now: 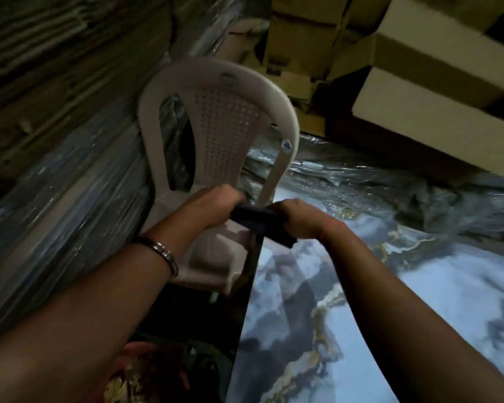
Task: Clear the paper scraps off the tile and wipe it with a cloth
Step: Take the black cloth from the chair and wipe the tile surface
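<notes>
A dark blue cloth is stretched between both fists, above the left edge of the tile. My left hand grips its left end over the chair seat; a metal bangle sits on that wrist. My right hand grips the other end, and a tail of cloth hangs below it. The glossy marble-patterned tile, grey and white with gold veins, lies flat to the right under my right forearm. I see no paper scraps on the visible part of the tile.
A beige plastic chair stands directly ahead, beside the tile's left edge. Plastic-wrapped stacks line the left side. Cardboard boxes pile up at the back right, with crumpled plastic sheeting along the tile's far edge.
</notes>
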Tool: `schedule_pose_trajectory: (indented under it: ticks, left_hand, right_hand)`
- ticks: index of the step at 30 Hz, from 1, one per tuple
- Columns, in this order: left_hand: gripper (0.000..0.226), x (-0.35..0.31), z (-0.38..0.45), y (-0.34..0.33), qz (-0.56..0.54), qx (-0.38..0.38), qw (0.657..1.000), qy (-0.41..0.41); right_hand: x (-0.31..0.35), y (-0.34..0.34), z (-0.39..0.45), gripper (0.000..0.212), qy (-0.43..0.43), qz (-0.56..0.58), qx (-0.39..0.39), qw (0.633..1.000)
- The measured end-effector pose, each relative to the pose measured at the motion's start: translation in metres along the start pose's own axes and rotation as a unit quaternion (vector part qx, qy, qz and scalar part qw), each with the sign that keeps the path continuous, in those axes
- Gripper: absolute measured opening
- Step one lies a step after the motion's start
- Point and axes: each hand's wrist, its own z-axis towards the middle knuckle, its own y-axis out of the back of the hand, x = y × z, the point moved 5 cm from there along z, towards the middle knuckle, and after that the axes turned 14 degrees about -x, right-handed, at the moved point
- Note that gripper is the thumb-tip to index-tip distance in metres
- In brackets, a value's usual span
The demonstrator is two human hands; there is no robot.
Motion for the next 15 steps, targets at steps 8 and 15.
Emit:
schedule_pose_trajectory:
  ticks: [8, 15]
  left_hand:
    - [0.054, -0.139, 0.011, -0.083, 0.144, -0.131, 0.97, -0.147]
    - [0.072, -0.174, -0.064, -0.222, 0.074, -0.013, 0.992, -0.103]
  right_hand:
    - [-0.108, -0.026, -0.101, 0.072, -0.064, -0.012, -0.188, 0.98]
    - [-0.153, -0.184, -0.172, 0.073, -0.046, -0.056, -0.077, 0.994]
